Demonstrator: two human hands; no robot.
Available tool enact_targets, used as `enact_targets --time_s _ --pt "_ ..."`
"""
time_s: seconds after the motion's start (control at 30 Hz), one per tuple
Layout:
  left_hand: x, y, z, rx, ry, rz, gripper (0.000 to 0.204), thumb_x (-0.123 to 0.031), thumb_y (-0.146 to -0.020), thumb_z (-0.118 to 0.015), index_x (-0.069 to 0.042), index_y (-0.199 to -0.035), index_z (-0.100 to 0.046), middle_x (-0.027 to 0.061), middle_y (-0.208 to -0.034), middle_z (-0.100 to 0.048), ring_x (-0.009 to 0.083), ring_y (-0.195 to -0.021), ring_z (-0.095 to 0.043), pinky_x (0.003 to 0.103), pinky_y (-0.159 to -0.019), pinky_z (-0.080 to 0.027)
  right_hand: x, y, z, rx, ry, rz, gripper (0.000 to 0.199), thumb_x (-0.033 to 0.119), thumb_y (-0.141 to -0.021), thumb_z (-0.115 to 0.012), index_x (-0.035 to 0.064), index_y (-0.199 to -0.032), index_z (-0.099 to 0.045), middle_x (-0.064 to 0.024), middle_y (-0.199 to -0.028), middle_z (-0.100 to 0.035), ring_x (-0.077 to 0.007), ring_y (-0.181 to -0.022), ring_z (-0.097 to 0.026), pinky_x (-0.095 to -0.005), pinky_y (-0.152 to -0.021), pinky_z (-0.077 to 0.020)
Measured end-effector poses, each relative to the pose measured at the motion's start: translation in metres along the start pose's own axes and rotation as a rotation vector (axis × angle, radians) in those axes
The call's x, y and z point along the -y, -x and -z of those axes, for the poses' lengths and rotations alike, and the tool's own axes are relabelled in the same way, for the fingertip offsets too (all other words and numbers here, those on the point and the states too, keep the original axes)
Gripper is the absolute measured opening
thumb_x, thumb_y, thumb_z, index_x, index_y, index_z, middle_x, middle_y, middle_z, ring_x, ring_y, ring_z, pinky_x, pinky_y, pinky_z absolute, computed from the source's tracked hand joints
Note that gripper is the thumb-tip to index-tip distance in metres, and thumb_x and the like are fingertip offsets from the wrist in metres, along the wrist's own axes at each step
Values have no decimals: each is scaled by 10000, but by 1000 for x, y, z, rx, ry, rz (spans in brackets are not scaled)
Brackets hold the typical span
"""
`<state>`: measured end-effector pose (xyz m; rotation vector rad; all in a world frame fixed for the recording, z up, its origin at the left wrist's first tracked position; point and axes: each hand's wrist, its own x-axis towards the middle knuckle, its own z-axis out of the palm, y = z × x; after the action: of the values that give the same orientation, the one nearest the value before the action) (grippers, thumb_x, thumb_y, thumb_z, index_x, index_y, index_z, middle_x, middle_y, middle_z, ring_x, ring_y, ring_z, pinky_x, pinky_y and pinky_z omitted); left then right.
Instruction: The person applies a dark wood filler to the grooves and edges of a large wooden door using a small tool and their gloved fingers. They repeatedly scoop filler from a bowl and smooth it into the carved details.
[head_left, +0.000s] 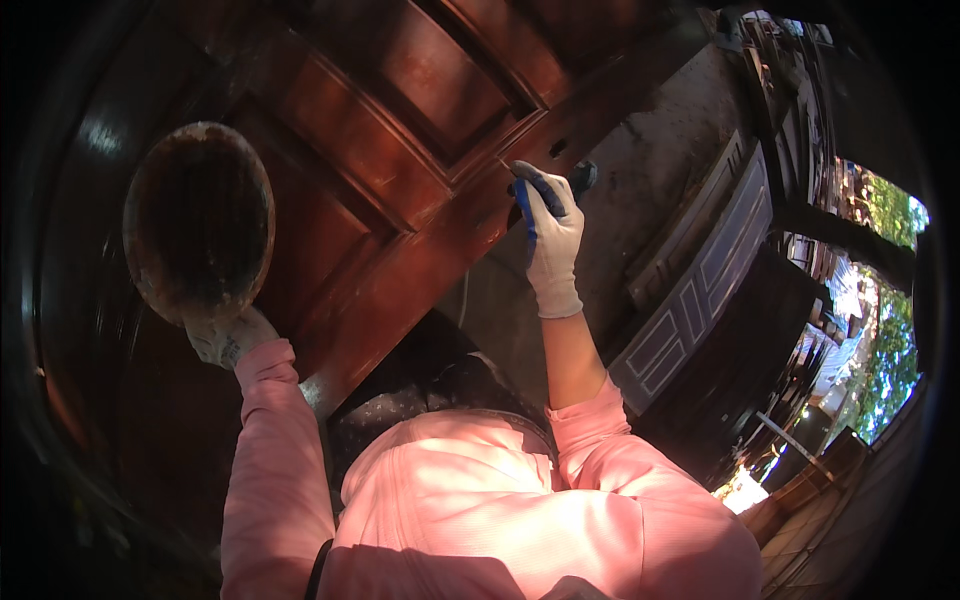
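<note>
In my gloved left hand (pixel 228 335) is a round, bowl-like container (pixel 200 225), gripped at its near rim; its inside is dark and stained and its edge is crusted. My right hand (pixel 552 235), in a white glove with blue-grey fingers, is closed around a small tool (pixel 583 179) with a dark, rounded end. A thin tip pokes out on the other side of the fingers, close to the door; the tool's kind is hidden by my grip. Beneath both hands lies a glossy red-brown panelled wooden door (pixel 370 330), with moulded frames round its panels and a dark hole near its edge.
A grey panelled door (pixel 690 310) leans at the right, with a large dark board (pixel 745 370) in front of it. Stacked planks (pixel 795 130) stand farther right. Bare floor (pixel 650 150) shows beyond the brown door's edge. Sunlight falls in patches on the door and my sleeves.
</note>
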<state>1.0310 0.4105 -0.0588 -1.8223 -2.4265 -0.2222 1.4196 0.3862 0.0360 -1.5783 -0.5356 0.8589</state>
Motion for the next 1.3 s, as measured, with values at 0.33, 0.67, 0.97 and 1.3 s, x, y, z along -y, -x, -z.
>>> enact_targets --time_s 0.33,0.67,0.97,1.3 --pt "5 1 -7 -33 17 8 470 -402 -1007 -549 -1 -1235 -642 251 -1239 -649 447 -1168 -586 555 -969 -475 -10 -39 60 -341 -40 102 190 37 -987 -647 -13 -1144 -741 -32 -1104 -678 -103 -1039 -629 -249 -946 -496" --pt "22 -1 -24 -126 -46 -83 488 -436 -1019 -544 -2 -1221 -641 242 -1195 -664 448 -1114 -613 556 -925 -503 -2 -83 85 -347 447 195 210 39 -963 -657 1 -1146 -755 -48 -1111 -656 -135 -1052 -633 -273 -956 -486" --pt "11 -6 -8 -112 -54 -84 453 -400 -1011 -582 -17 -1253 -596 231 -1140 -659 445 -1046 -619 559 -847 -506 0 -76 79 -103 549 292 235 60 -896 -685 83 -1106 -787 -47 -1013 -644 -175 -946 -610 -308 -856 -486" --pt "13 -6 -8 -210 -90 -170 397 -353 -1006 -609 -25 -1228 -585 231 -1104 -650 452 -1009 -617 570 -799 -498 -20 6 22 262 849 531 268 138 -816 -755 204 -1071 -804 -18 -949 -617 -247 -943 -569 -391 -877 -452"
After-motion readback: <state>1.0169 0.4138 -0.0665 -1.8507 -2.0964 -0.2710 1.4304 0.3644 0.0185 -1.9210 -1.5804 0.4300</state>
